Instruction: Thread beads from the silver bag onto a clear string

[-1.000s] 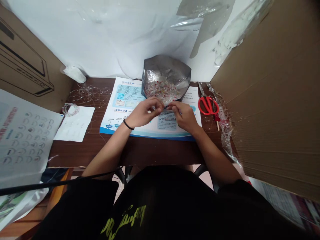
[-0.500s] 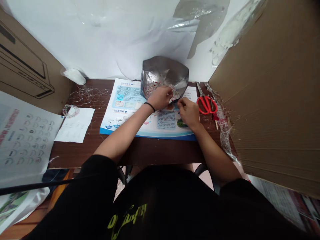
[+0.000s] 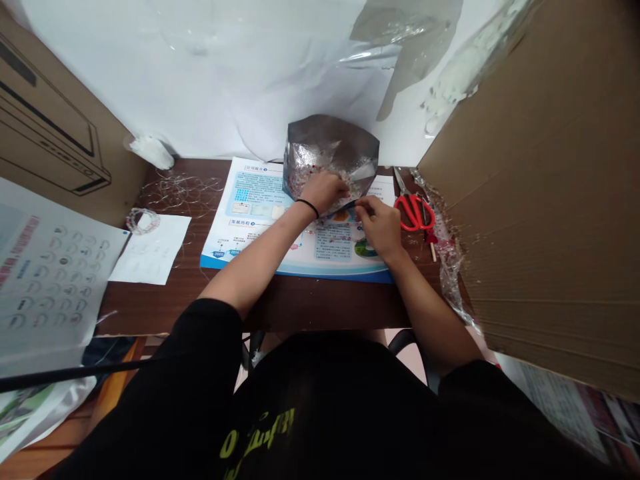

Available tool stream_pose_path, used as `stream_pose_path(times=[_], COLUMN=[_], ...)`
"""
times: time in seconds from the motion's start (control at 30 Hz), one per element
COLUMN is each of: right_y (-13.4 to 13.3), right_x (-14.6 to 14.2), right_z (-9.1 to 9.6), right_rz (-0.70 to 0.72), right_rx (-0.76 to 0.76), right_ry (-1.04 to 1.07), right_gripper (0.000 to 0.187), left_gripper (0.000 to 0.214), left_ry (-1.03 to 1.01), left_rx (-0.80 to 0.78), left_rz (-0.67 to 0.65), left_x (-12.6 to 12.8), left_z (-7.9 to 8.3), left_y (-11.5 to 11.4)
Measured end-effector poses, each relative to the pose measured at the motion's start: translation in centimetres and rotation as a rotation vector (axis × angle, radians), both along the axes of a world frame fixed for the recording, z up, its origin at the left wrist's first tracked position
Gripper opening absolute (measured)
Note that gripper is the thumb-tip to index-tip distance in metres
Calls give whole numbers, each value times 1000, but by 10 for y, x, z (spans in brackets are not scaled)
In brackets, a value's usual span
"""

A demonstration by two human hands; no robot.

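Observation:
An open dark silvery foil bag (image 3: 333,133) leans near the white back wall, with small pink, red and white beads (image 3: 305,176) inside. My left hand (image 3: 325,191), with a black band at the wrist, reaches into its mouth. Its fingers are curled together among the beads, and whatever they hold is hidden. At the bag's near right edge, my right hand (image 3: 380,225) pinches the dark rim between thumb and finger. Beneath the bag lies a printed blue and white sheet (image 3: 250,230), with some small beads on it below my left hand.
Red-handled scissors (image 3: 415,212) lie right of the sheet, beside crumpled clear plastic (image 3: 451,267). To the left are tangled clear thread (image 3: 183,190), a beaded ring (image 3: 143,221) and a white paper (image 3: 155,257). Cardboard panels (image 3: 545,200) stand on both sides.
My left hand has shifted slightly right and deeper into the bag. My right hand keeps its pinch on the rim. The view has moved a little.

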State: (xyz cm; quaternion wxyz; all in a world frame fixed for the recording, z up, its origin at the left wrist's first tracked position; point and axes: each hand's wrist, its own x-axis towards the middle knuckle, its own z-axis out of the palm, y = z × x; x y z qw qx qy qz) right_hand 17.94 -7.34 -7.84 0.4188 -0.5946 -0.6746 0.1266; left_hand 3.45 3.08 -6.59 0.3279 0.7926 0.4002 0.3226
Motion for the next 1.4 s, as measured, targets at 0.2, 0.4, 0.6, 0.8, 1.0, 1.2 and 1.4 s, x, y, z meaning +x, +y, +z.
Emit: stream_pose_path(times=[0.2,0.4,0.6,0.8,1.0,1.2,1.4], right_y=[-4,-15,-26,-23,-22,-24,-23], right_x=[-4,-14,-27,-28,-28,-30,-30], right_z=[0,12,18,12,11,12,13], right_rz=[22,80,87,118,106,128,120], right_rx=[16,70,156,219,246,244,266], right_ry=[47,24,-26,-144,-157,-132,-137], right_gripper=[12,16,17,17,16,16,14], left_gripper=[12,22,23,29,30,32,29], left_ry=[-65,-600,-850,-854,-836,-806,-752], left_rx=[-41,-534,-841,-912,-922,-865,-852], left_rz=[85,88,20,-5,-33,-67,-60], left_x=[-14,-36,-42,-43,-43,-42,-42], left_z=[11,0,-26,-23,-22,-25,-22], left_y=[-17,-75,-98,-94,-95,-93,-94])
